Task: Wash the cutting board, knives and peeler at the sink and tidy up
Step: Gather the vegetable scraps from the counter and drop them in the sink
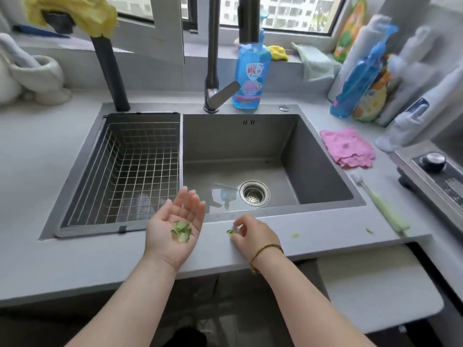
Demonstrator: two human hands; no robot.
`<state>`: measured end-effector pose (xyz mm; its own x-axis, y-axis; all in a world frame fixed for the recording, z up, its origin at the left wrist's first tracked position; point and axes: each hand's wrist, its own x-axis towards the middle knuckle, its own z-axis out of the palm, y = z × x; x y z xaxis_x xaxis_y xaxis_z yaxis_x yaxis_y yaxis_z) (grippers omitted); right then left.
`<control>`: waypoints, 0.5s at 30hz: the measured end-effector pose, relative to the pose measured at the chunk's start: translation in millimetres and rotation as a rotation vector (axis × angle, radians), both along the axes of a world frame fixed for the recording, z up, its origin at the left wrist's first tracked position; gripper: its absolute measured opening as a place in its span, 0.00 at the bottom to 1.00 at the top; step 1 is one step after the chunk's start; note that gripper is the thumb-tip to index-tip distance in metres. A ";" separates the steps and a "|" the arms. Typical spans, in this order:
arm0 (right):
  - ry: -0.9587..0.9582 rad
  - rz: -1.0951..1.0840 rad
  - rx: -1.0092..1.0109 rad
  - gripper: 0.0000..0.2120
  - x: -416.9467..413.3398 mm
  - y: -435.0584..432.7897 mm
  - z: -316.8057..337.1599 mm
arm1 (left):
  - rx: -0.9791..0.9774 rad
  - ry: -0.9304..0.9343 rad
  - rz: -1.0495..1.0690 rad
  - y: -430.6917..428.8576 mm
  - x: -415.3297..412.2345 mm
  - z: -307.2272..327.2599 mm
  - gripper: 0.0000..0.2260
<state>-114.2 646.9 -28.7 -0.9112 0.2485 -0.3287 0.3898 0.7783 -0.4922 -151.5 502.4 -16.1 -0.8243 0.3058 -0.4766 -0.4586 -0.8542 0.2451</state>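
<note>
While the left hand (175,226) lies palm up and open at the worktop's (75,259) front edge, cupping a small heap of green peelings (181,231), the right hand (253,234) beside it pinches one more scrap (230,232) between fingertips. Two stray bits (295,235) rest further right along that edge, near a green toothbrush (383,204). Beyond, the sink (325,156) and its wire basket (140,171) sit empty and wet. No cutting board, knife or peeler is visible anywhere, so the washing looks finished or done elsewhere; the tidying seems nearly done, with scraps to bin. A pink cloth (348,149) and blue detergent bottle (250,73) wait toward the back edge.
</note>
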 end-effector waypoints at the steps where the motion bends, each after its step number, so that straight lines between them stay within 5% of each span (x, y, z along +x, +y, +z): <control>1: -0.011 0.025 0.037 0.11 -1.4 0.6 0.6 | -0.001 0.000 -0.015 5.4 -2.6 1.6 0.22; 12: 0.035 0.166 0.042 0.07 -4.3 4.1 3.9 | -0.004 -0.021 -0.103 22.4 -31.1 -5.6 0.16; 15: 0.175 0.004 -0.051 0.11 9.9 20.9 5.4 | 0.016 0.020 -0.172 23.5 -37.8 -1.9 0.05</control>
<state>-104.3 667.8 -23.3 -0.9566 0.2314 -0.1771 0.2914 0.7522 -0.5910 -189.3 525.9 -18.0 -0.7686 0.4504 -0.4543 -0.5932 -0.7676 0.2427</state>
